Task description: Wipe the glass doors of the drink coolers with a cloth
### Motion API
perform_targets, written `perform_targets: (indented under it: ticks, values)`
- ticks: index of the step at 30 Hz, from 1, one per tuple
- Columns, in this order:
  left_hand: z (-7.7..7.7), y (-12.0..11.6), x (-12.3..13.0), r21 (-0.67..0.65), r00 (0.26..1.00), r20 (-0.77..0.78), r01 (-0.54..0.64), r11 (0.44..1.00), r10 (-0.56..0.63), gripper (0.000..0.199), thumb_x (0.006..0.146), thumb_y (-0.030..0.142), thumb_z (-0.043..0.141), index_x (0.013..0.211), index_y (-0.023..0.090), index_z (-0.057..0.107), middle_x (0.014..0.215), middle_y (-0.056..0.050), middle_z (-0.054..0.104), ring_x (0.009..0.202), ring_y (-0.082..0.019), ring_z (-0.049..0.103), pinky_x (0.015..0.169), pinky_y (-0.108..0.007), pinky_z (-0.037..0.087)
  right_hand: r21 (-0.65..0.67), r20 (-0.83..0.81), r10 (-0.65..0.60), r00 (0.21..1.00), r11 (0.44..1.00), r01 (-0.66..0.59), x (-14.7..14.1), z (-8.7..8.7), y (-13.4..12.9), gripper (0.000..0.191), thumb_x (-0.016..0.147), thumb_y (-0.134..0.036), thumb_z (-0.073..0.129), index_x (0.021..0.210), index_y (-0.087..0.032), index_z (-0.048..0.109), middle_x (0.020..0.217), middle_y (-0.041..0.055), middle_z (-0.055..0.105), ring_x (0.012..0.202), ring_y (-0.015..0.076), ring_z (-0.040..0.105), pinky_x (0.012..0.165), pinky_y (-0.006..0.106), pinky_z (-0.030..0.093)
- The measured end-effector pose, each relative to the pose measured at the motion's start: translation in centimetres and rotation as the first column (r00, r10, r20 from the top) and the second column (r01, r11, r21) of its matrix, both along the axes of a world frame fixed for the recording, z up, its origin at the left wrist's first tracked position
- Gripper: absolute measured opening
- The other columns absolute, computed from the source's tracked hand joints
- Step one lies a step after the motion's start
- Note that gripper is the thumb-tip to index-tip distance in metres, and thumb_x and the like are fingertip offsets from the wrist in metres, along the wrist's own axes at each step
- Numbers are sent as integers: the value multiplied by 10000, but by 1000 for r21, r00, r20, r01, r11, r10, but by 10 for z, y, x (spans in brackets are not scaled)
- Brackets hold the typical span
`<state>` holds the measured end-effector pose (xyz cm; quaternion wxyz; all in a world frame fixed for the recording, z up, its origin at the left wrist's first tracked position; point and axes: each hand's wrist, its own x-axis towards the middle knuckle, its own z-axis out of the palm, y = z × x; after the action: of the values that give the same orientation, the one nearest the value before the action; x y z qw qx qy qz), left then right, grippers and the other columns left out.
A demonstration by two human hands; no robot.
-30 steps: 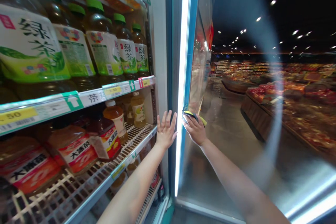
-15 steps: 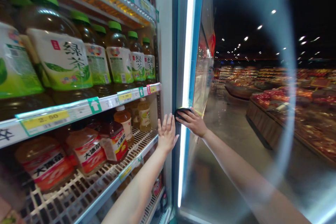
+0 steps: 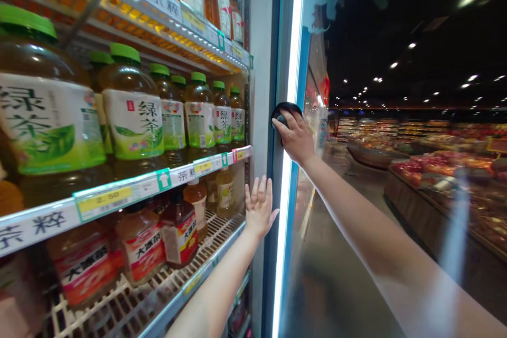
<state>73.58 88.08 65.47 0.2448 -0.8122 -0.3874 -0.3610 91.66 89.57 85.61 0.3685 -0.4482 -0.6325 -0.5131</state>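
My right hand (image 3: 296, 134) presses a black rounded pad (image 3: 285, 110) against the upright frame (image 3: 279, 84) of a lit drinks fridge. Its fingers are bent over the pad, whose exact kind I cannot make out. Lower and to the left, my left hand (image 3: 259, 207) is held up with its fingers spread and nothing in it. It is beside the inner edge of the frame; whether the palm touches it I cannot tell. A bright light strip (image 3: 291, 63) runs down the frame, passing behind my right hand.
Green tea bottles (image 3: 134, 111) line the middle shelf (image 3: 127, 190). Red-labelled iced tea bottles (image 3: 142, 243) stand on the wire rack (image 3: 130, 311) below. Amber bottles (image 3: 217, 2) occupy the upper shelf. Rightward, beyond glass, are produce displays (image 3: 443, 169).
The right hand has moved up the frame with the black pad. The left hand stays spread near the frame's inner edge. The view has shifted, so the shelves appear lower and farther right.
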Motion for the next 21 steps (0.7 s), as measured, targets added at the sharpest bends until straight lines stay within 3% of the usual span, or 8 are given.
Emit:
perform_targets:
  ticks: [3, 9, 13, 16, 19, 21]
  values:
    - [-16, -2, 3, -24, 1000, 0, -18, 1000, 18, 1042, 864, 559, 669, 1626, 122, 108, 1675, -176, 228, 1579, -321, 85, 1281, -580, 27, -18, 52, 21, 998, 1000, -20, 2, -43, -6, 393, 995, -231, 516, 1366, -296, 627, 1524, 64, 517, 1414, 292, 403, 1201, 518, 295]
    - [-58, -15, 2, -115, 997, -11, -79, 990, 78, 1035, 869, 559, 647, 1623, 99, 108, 1673, -186, 225, 1577, -331, 97, 1280, -585, 60, -160, 204, 86, 975, 986, -54, 13, -163, -27, 488, 979, -245, 554, 1456, -346, 536, 1516, 29, 539, 1392, 262, 449, 1243, 518, 232]
    - [-88, -36, 2, -171, 991, 4, -133, 976, 136, 1035, 870, 531, 648, 1625, 99, 88, 1673, -192, 225, 1571, -351, 123, 1273, -602, 97, -267, 246, 138, 959, 961, -70, 15, -238, -39, 504, 972, -231, 558, 1463, -342, 529, 1515, 20, 546, 1336, 240, 514, 1277, 531, 180]
    - [-108, -58, 0, -188, 986, 4, -164, 968, 168, 1053, 863, 505, 659, 1626, 106, 54, 1668, -194, 245, 1570, -350, 132, 1270, -601, 129, -340, 319, 226, 920, 934, -111, 19, -292, -54, 466, 977, -218, 521, 1424, -337, 570, 1489, -2, 573, 1327, 222, 535, 1285, 490, 217]
    - [-121, -81, -7, -215, 985, -5, -172, 961, 175, 1072, 853, 483, 676, 1630, 129, 28, 1672, -188, 241, 1569, -345, 144, 1269, -599, 136, -362, 387, 284, 877, 922, -139, 33, -331, -76, 425, 989, -191, 451, 1325, -362, 647, 1414, -57, 634, 1333, 179, 539, 1269, 371, 272]
    - [-125, -95, -12, -230, 986, -14, -168, 959, 169, 1058, 858, 467, 673, 1632, 141, 29, 1676, -181, 231, 1570, -343, 143, 1271, -598, 122, -367, 390, 291, 874, 919, -142, 47, -335, -87, 420, 993, -171, 419, 1262, -357, 682, 1367, -72, 666, 1341, 158, 533, 1267, 325, 264]
